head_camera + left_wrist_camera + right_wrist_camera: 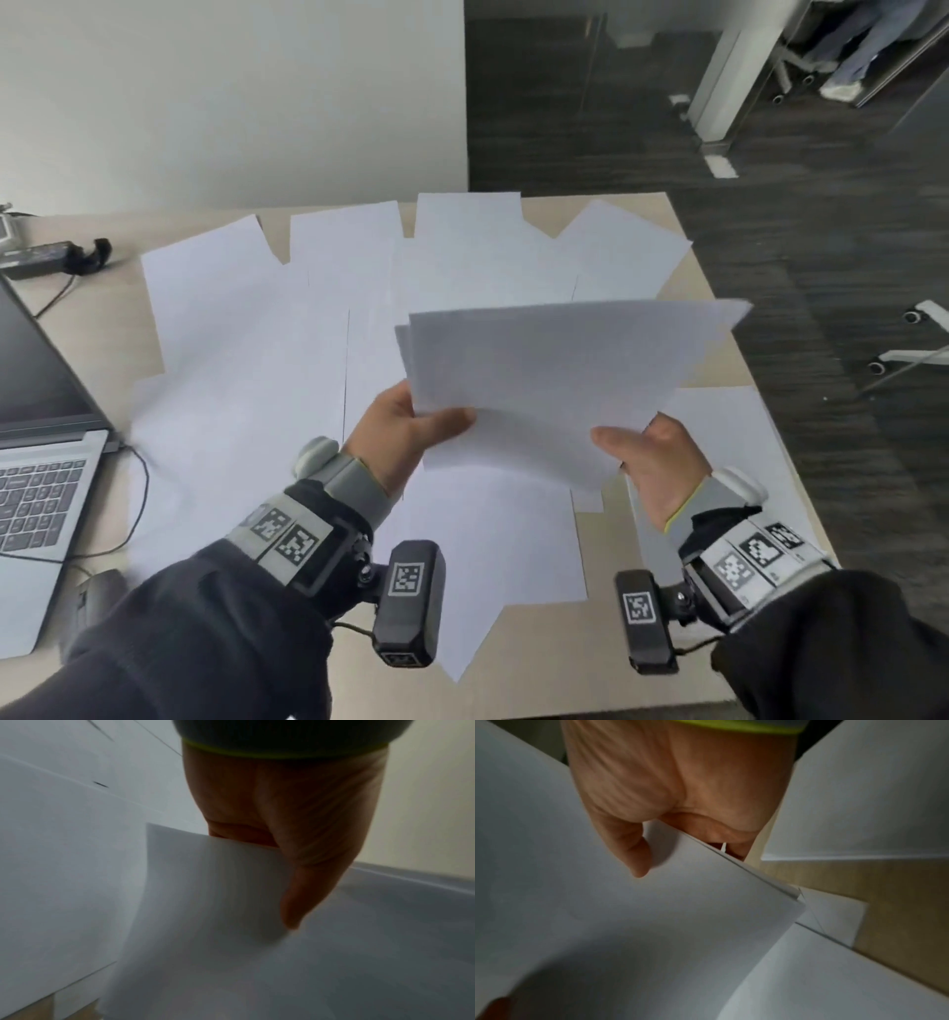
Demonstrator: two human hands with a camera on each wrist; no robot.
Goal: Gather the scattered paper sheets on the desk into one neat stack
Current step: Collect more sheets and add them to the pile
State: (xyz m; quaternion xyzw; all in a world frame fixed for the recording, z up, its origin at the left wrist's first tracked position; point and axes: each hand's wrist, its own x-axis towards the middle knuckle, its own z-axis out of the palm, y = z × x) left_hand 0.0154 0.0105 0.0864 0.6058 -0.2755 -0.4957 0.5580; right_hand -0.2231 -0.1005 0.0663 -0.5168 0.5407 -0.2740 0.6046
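Observation:
A small bundle of white sheets [560, 370] is held in the air above the desk [606, 663], tilted up away from me. My left hand [411, 431] pinches its near left corner, thumb on top [303, 892]. My right hand [647, 452] pinches the near right edge, thumb [631, 850] lying on the top sheet [654, 923]. The fingers under the paper are hidden. Several more white sheets [246, 329] lie spread and overlapping across the desk, some at the far edge [462, 226] and one at the right [729, 437].
An open laptop [36, 452] sits at the desk's left edge with a cable beside it. A black power adapter [46, 259] lies at the far left. A dark mouse [97, 591] rests near my left sleeve. Past the desk's right edge is dark floor with chair legs [909, 349].

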